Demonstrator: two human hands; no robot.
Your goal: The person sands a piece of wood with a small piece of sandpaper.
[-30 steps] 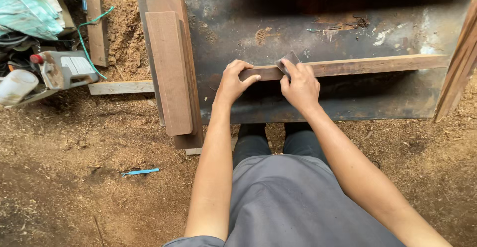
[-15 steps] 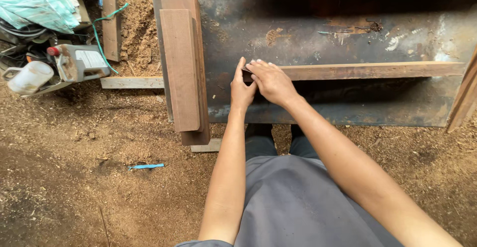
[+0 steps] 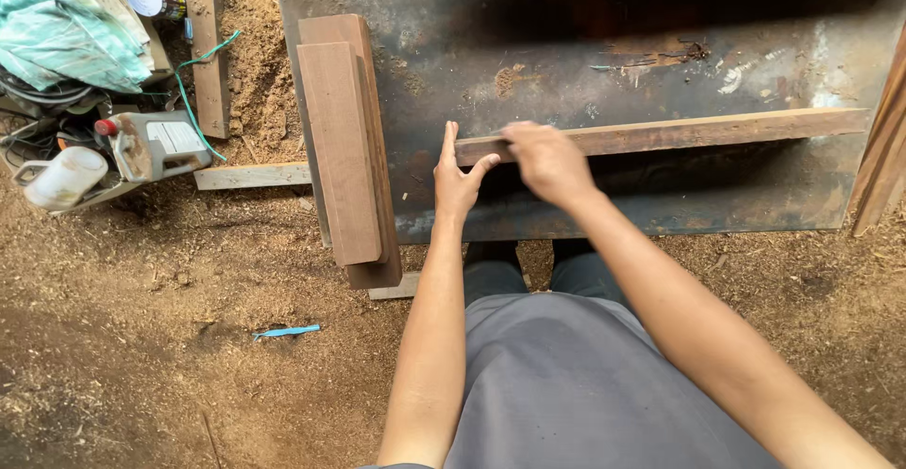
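A long, narrow reddish-brown wooden strip [image 3: 679, 133] lies across the dark metal bench [image 3: 566, 35]. The left hand [image 3: 458, 178], fingers flat and open, butts against its near end, steadying it; the right hand [image 3: 545, 159] curls loosely over the top, pressing it down.

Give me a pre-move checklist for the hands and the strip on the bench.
1. Left hand braced at the strip's near end: ok.
2. Right hand on top of the strip: ok.
3. Strip lying flat on the bench: ok.
4. Any tool held in the right hand: cannot tell, it is blurred.
5. Stacked boards apart from the strip: ok.
6. Strip's far end clear of the leaning plank: cannot tell.
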